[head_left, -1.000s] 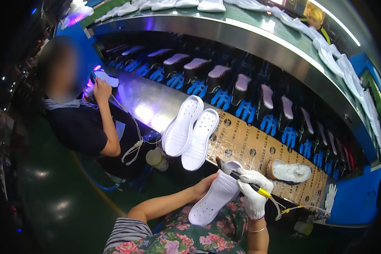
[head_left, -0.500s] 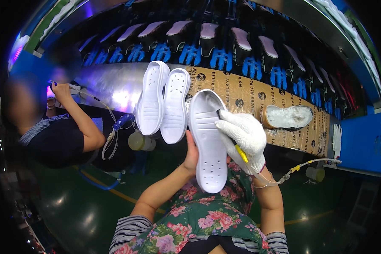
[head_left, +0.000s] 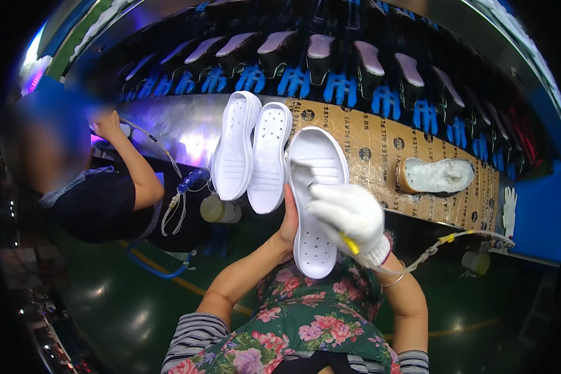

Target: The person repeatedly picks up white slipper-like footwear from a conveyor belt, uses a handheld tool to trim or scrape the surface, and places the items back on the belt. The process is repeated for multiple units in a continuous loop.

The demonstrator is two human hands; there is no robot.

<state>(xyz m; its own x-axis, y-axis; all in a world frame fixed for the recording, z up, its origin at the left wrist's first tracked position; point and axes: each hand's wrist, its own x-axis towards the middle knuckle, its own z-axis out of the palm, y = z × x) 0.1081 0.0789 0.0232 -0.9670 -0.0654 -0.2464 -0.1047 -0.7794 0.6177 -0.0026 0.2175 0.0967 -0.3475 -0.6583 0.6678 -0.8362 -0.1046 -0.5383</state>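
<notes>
Your right hand, in a white glove, hides the middle of the white sole and a lot of its right side. The glove also hides most of the tool; you can see its yellow part, but its tip is blurry. The glove's fingers are close together and pinch the tool over the sole. Your bare left hand holds the sole's left side, with the thumb up along the edge; its other fingers are behind the sole, so I cannot tell if they are spread. The sole is in front of you, by the near side of the bench, just right of the other white soles. Its long way runs from near to far, almost straight. The end with small holes points near, at your flowery apron, and the end with ridges points far.
</notes>
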